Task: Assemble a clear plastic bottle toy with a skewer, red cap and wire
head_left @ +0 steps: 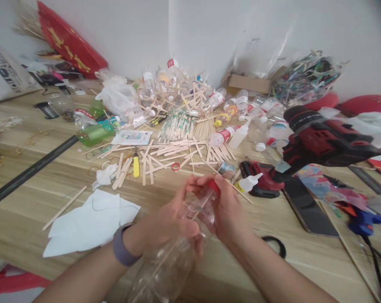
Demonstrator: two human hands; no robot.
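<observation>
My left hand [174, 219] wraps the clear bottle [177, 248] to steady it; right hand [228, 210] fingers pinch its red cap [213, 185] (thin stick inside).

Clear glossy plastic bottle [174, 256] (red cap [214, 185]) on matt wood table [26, 202].

bright even daylight, soft shadows, motion blur in foreground, edges warped
</observation>
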